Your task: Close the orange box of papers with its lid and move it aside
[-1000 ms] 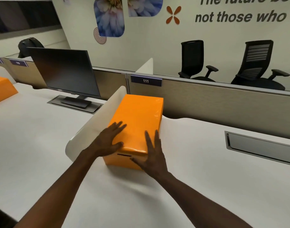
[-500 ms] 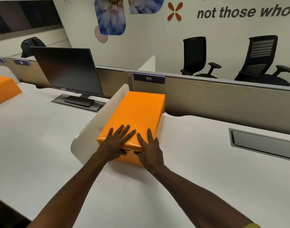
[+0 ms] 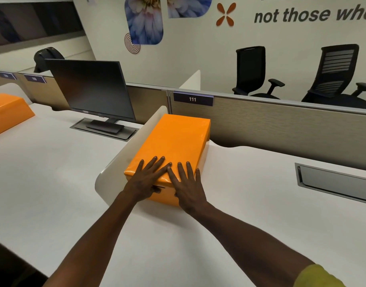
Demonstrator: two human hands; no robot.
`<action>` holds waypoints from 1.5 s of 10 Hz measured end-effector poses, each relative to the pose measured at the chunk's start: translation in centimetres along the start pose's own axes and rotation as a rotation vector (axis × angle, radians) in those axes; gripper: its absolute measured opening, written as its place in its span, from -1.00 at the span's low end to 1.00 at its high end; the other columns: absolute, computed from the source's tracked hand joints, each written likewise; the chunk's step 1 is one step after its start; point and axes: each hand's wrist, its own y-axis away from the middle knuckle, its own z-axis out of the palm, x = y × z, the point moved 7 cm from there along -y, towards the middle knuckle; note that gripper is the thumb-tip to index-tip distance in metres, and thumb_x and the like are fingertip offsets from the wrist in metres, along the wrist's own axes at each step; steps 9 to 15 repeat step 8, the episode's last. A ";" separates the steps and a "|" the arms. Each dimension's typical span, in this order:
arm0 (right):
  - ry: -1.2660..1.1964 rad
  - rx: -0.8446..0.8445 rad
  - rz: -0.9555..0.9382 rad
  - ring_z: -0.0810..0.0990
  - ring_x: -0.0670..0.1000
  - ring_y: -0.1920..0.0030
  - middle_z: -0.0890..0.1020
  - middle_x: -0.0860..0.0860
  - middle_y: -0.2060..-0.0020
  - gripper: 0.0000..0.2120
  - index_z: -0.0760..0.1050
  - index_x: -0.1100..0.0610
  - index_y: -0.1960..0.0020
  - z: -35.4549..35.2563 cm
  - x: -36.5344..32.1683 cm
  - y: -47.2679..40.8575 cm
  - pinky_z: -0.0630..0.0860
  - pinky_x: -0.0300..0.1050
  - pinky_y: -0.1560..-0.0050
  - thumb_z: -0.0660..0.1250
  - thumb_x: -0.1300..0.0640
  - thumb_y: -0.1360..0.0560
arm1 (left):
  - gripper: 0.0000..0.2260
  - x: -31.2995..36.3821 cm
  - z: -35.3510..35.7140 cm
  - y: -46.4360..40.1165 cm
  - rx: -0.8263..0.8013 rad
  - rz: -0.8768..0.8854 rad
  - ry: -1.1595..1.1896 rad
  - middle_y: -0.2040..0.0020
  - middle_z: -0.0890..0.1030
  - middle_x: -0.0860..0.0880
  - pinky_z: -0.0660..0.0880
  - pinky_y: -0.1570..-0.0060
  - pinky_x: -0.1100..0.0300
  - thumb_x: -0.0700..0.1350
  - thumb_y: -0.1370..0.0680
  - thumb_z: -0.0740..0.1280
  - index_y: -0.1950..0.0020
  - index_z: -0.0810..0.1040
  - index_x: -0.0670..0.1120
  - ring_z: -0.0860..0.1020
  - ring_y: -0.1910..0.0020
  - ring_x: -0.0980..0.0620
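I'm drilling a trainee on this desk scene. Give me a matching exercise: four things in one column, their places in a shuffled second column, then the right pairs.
Things:
1. orange box
2. monitor
3. left hand
4. second orange box

Places:
A. at the far left edge of the view
B. flat on the lid's near end, beside the right hand
C. against the curved white divider, under both hands
D. on the next desk, left of the divider

Pairs: 1-C, 2-D, 3-B, 4-A

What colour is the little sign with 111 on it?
The 111 sign is dark navy with white digits, seen in the head view.
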 end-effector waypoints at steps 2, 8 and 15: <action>0.002 -0.008 0.000 -0.11 0.35 -0.58 0.02 0.21 -0.61 -0.10 -0.12 0.01 -0.63 0.4 -0.4 -0.5 -0.12 0.41 -0.47 0.42 0.06 -0.53 | 0.09 -0.6 -0.2 -0.1 0.017 -0.004 -0.009 -0.65 -0.13 0.02 -0.06 -0.53 -0.37 0.06 -0.40 0.54 -0.59 -0.27 0.23 -0.13 -0.64 -0.12; -0.036 -0.024 0.029 -0.20 0.19 -0.60 -0.17 0.12 -0.62 -0.01 -0.23 0.03 -0.62 -5.6 4.3 -0.6 -0.07 0.40 -0.48 0.13 -0.47 -0.47 | 0.14 1.9 -3.7 -0.9 -0.092 -0.075 0.068 -0.67 -0.13 -0.04 -0.05 -0.54 -0.31 0.25 -0.32 0.55 -0.62 -0.19 0.16 -0.17 -0.64 -0.12; -0.036 -0.024 0.029 -0.20 0.19 -0.60 -0.17 0.12 -0.62 -0.01 -0.23 0.03 -0.62 -5.6 4.3 -0.6 -0.07 0.40 -0.48 0.13 -0.47 -0.47 | 0.14 1.9 -3.7 -0.9 -0.092 -0.075 0.068 -0.67 -0.13 -0.04 -0.05 -0.54 -0.31 0.25 -0.32 0.55 -0.62 -0.19 0.16 -0.17 -0.64 -0.12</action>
